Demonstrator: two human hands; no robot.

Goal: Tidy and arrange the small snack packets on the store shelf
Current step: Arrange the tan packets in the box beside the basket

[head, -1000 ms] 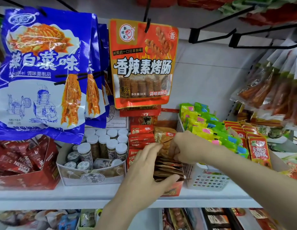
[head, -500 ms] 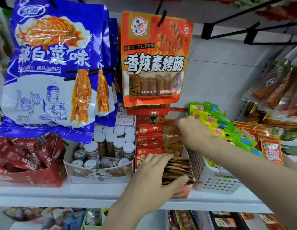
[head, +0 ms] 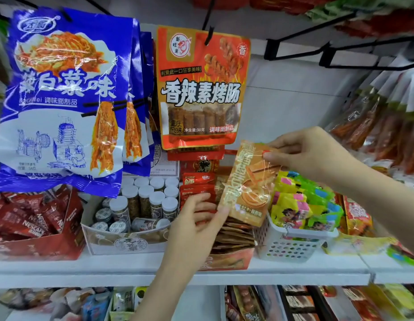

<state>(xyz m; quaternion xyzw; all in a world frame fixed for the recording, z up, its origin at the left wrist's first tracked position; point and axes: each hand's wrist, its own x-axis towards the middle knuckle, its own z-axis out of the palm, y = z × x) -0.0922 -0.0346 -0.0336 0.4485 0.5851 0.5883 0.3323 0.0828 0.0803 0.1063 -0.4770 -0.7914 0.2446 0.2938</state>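
Note:
My right hand [head: 308,154] pinches the top corner of an orange snack packet [head: 247,184] and holds it upright above the shelf. My left hand [head: 196,218] touches that packet's lower left corner with its fingertips and rests against the row of brown packets [head: 236,235] standing in an orange display box [head: 227,260]. Red packets [head: 196,184] stand behind my left hand in the same box.
A white basket [head: 291,246] of green and yellow packets sits right of the box. A carton of small white-capped jars [head: 145,200] stands to the left, then a red Nescafe box [head: 34,228]. Blue bags [head: 62,100] and an orange bag [head: 201,89] hang above.
My right hand has lifted one orange packet up out of the row. My left hand has slid up from the stack's front to the packet's lower corner.

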